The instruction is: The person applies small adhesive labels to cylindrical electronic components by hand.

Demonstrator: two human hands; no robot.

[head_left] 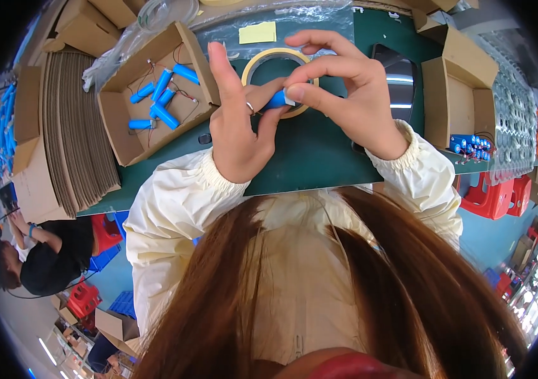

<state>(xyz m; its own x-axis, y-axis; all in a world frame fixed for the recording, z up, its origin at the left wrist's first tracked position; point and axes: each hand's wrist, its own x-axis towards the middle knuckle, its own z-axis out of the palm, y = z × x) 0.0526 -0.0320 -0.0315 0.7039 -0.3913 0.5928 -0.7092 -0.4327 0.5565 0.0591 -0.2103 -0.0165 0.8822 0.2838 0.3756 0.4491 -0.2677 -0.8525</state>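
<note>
Above the green table, my left hand [239, 132] grips a small blue cylindrical battery [274, 100] between thumb and fingers, with its index finger stretched up and a ring on one finger. My right hand [364, 85] pinches the right end of the same battery with thumb and index finger, its other fingers curled loosely. A small white piece [290, 98] shows at that end; whether it is stuck on or loose I cannot tell. Beneath both hands lies a roll of tan tape [257, 61]. Part of the battery is hidden by the fingers.
Left of my hands, a cardboard box [112, 120] holds several blue batteries [163, 84] with wires, beside stacked cardboard sheets [76, 126]. A yellow note pad [257, 33] lies behind. On the right are a dark phone [398, 79] and another box [455, 110] with wired batteries [468, 144].
</note>
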